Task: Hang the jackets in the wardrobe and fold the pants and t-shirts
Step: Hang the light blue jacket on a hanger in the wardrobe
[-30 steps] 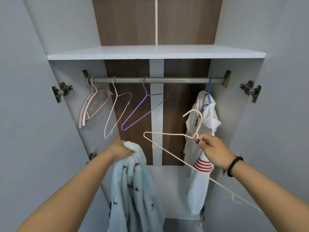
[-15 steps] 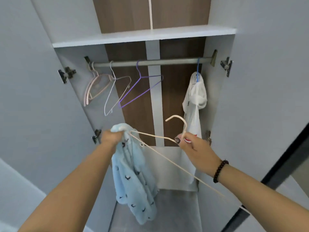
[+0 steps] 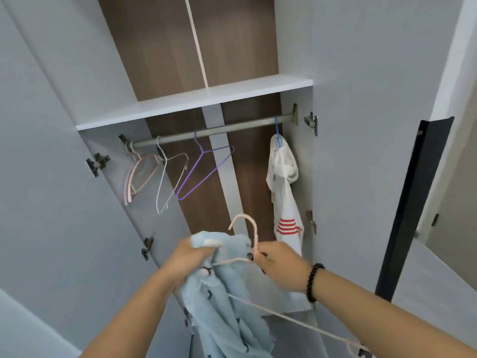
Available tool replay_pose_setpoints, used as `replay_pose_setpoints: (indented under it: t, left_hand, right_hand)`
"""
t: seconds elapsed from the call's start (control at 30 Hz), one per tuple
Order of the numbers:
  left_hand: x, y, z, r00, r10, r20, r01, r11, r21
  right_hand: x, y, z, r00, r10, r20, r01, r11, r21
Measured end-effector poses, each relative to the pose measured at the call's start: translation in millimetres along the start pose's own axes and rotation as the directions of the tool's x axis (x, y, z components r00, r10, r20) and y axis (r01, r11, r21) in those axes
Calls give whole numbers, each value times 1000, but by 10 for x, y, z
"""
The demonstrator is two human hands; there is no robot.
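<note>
The right hand (image 3: 277,264), low and right of centre in the frame, is pinched shut on the neck of a cream wire hanger (image 3: 254,239), just below its hook; the hanger's long lower wire runs off toward the lower right corner. The left hand (image 3: 188,257), just beside it, is closed around the bunched collar of a pale blue fleece jacket (image 3: 224,306), which hangs limp toward the bottom edge. One hanger arm appears to sit at the jacket's collar, but how far it is inside cannot be told. The risks are judgement: the thin arm may snag the fleece or miss the shoulder, and the heavy garment could slide off before reaching the rail (image 3: 219,130) in the wardrobe (image 3: 196,99).
</note>
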State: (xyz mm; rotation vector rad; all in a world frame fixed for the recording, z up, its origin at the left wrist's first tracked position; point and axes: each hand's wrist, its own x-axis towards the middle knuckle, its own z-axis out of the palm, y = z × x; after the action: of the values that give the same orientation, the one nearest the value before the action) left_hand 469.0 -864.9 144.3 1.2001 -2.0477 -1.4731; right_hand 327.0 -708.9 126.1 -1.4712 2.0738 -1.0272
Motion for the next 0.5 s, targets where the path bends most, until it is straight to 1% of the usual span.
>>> replay_pose_setpoints:
  t: [0.07,0.13,0.17,0.23,0.27,0.3,0.37,0.4,0.47,0.5]
  left_hand:
    - [-182,50,-65,993,85,79,-90,994,68]
    - [-290,42,-267,988,124,92,-135,981,136]
    - [-327,1,-403,984,155,86,-168,968,186]
    - [-387,-138,-672,970,232,70,-241,904,352]
    - [-431,-216,-782,969,240,64,-244,871,427]
    - [-495,-273,-875,969,231,86,-244,851,466]
    - [-566,-397,-1045,960,199,198,-268,858,438]
    - [-606,-438,-1118,945,215,246,-303,860,412]
    - [-688,-482,-1256,926,268,268,-363,830,424]
    - [-713,-506,-1306,916,303,263,-396,790,469]
  right_hand:
    - [34,-144,306,1000,-28,6,29,998,-60]
    - [31,-284,517,995,-71,-74,67,996,-59]
    - [15,-362,580,989,-99,-112,97,995,-25]
    - [-17,-521,675,977,-147,-156,161,984,78]
    - [-37,-608,715,973,-163,-163,184,974,129]
    - [-55,-686,762,972,-170,-163,200,961,189]
    - [-98,-816,862,975,-165,-147,205,923,325]
    - [-117,-861,908,978,-153,-140,197,902,385]
    - [-136,-931,949,981,-129,-145,184,861,475]
    - [-137,-964,945,980,-125,-155,187,844,502]
